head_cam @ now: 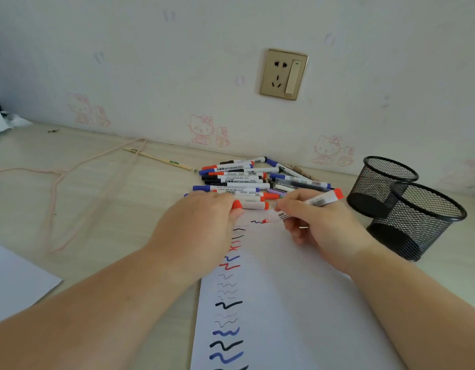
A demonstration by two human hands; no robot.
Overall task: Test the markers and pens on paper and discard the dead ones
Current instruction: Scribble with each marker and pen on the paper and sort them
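Two hands work: right hand (pixel 315 222) grips the red-capped white marker (pixel 308 206), tip on white paper sheet (pixel 284 303); left hand (pixel 201 222) lies flat, fingers extended, left of it.

The marker (pixel 308 205) tip is motion-blurred; the left hand (pixel 196 225) hides the paper's (pixel 284 303) corner.

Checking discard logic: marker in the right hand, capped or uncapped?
Uncapped. The red marker in the right hand has its bare tip on the paper, beside a fresh red squiggle.
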